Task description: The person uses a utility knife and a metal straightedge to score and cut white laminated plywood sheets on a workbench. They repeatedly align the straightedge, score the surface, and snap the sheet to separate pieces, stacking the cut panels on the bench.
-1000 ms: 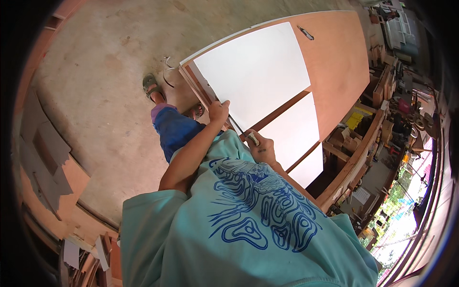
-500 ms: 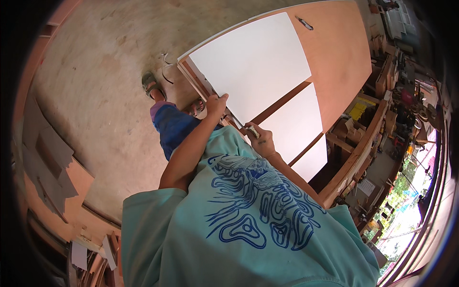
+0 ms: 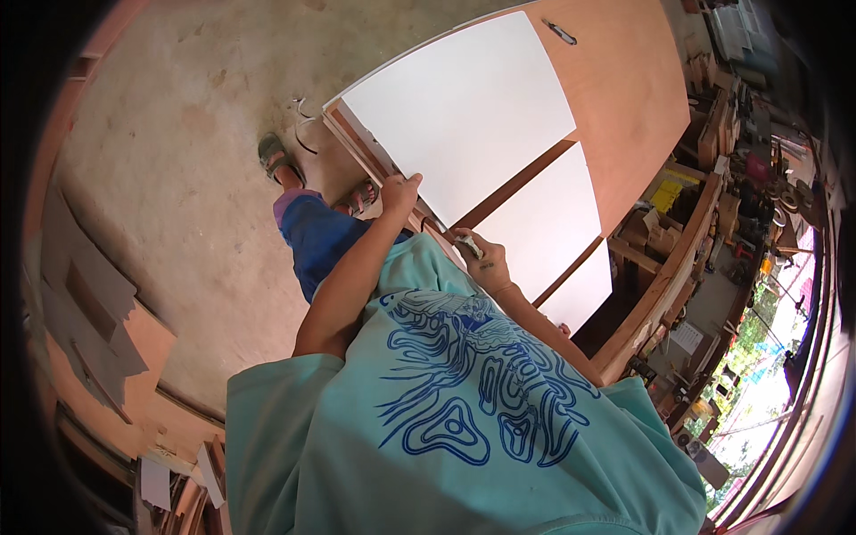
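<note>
My left hand (image 3: 399, 194) is closed at the near edge of a large white panel (image 3: 464, 111), thumb over the top, its other fingers hidden below the edge. My right hand (image 3: 485, 264) is closed round the pale, rough-looking handle (image 3: 468, 244) of a narrow hand tool at that panel's near corner. A thin dark strip, perhaps the tool's blade, runs from the handle along the edge toward my left hand. Its exact kind is unclear. Beyond my right hand lies a second white panel (image 3: 557, 201), separated from the first by a brown strip.
A utility knife (image 3: 560, 33) lies on the bare brown board (image 3: 615, 98). Wooden framing (image 3: 660, 290) and a cluttered tool bench (image 3: 736, 241) are on the right. Thin offcuts (image 3: 305, 134) lie on the floor near my foot. Grey sheets (image 3: 85, 294) lean at the left.
The panels and bench sit slightly farther left and up in view. Both hands keep their places at the edge. A small pinkish shape now shows beside my right forearm.
</note>
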`<state>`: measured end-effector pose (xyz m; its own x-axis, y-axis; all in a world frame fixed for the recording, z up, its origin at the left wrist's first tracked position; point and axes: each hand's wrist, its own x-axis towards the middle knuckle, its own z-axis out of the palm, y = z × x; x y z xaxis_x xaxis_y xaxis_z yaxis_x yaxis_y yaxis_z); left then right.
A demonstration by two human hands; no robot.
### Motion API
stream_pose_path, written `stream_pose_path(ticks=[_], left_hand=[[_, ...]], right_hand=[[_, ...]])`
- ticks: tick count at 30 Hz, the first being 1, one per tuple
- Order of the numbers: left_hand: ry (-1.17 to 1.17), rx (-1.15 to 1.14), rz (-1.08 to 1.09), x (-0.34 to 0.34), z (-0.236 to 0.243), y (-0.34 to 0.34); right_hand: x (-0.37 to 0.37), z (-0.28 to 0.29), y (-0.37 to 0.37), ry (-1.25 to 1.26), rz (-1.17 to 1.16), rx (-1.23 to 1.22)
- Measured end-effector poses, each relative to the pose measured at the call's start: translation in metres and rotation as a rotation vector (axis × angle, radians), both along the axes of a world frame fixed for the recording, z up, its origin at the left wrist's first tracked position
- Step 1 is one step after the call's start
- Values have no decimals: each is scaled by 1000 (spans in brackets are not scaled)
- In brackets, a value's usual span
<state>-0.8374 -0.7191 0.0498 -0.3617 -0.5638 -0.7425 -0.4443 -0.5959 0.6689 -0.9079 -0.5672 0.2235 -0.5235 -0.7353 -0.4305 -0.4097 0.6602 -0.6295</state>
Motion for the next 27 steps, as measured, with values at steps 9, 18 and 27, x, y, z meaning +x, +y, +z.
stream_pose_path(ticks=[9, 18, 27], left_hand=[[64, 40, 25, -3, -17, 10], [3, 12, -37, -4, -32, 22], [61, 384, 40, 25, -5, -9]], right_hand=[[1, -24, 11, -48, -51, -57], [10, -30, 28, -3, -95, -25], [-13, 29, -21, -118, -88, 126]])
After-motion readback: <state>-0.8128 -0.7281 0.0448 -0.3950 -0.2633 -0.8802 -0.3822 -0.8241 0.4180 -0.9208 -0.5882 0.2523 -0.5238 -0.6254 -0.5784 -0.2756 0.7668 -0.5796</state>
